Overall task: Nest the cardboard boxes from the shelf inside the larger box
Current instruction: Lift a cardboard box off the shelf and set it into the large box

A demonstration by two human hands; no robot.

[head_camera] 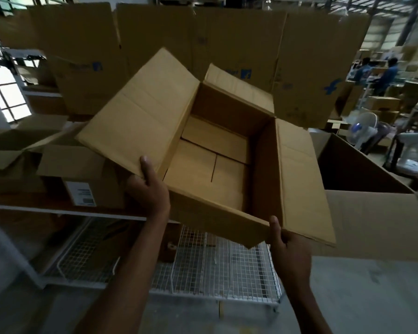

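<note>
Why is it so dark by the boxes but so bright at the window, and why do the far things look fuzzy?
In the head view, the window at left glares white while the open brown cardboard box, held by the left hand and right hand, sits in dim light with a shadowed inside; the white fan and far shelves look blurry, and the wide lens bends the edges.

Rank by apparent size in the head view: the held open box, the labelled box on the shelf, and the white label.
1. Held open box, though it is nearest the camera.
2. Labelled box, partly hidden behind it.
3. White label, clearly smallest.
</note>
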